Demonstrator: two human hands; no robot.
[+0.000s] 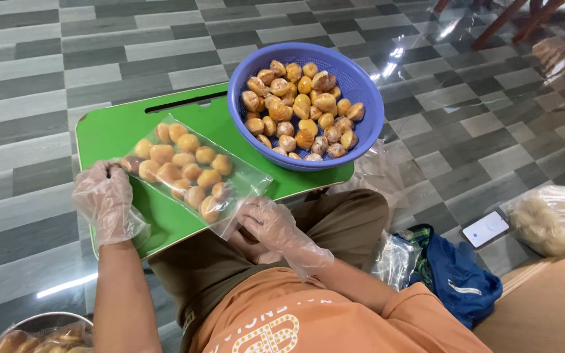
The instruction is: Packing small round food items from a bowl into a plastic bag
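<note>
Gloved fingers of both hands, left hand (104, 199) and right hand (271, 225), pinch the clear bag (188, 171) ends.

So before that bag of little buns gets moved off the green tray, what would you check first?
1. Left hand grips the end of the clear bag: ok.
2. Right hand holds the bag's other end: ok.
3. Bag mouth sealed: cannot tell.
4. Bag lies flat on the green tray, buns spread in one layer: ok.
5. Blue basket sits fully on the tray: not ok, it overhangs the far edge.
6. Gloves cover both hands: ok.
</note>
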